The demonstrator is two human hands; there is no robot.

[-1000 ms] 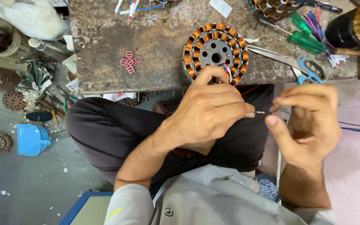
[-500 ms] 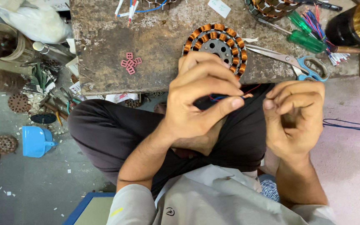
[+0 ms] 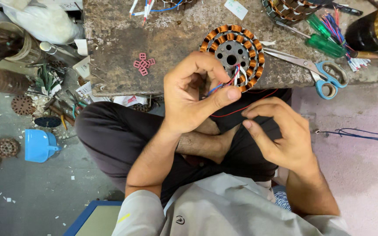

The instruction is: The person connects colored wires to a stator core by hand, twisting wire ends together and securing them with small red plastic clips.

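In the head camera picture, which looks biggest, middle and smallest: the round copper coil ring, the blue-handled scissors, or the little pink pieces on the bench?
1. Round copper coil ring, looks biggest.
2. Blue-handled scissors: about as long, but far thinner.
3. Little pink pieces, clearly smallest.
All three lie on the same bench, so nearness hardly skews this.

Motor stator [image 3: 232, 57] sits on the worktop [image 3: 171, 43] at its near edge, scissors [image 3: 316, 70] lying just to its right and screwdrivers [image 3: 324, 37] behind those. A cluster of small clips [image 3: 143, 64] lies well to the stator's left. Left hand [image 3: 197, 98] is just in front of the stator, right hand [image 3: 281, 131] nearer and to its right. A dustpan [image 3: 38, 145] rests on the floor far left.
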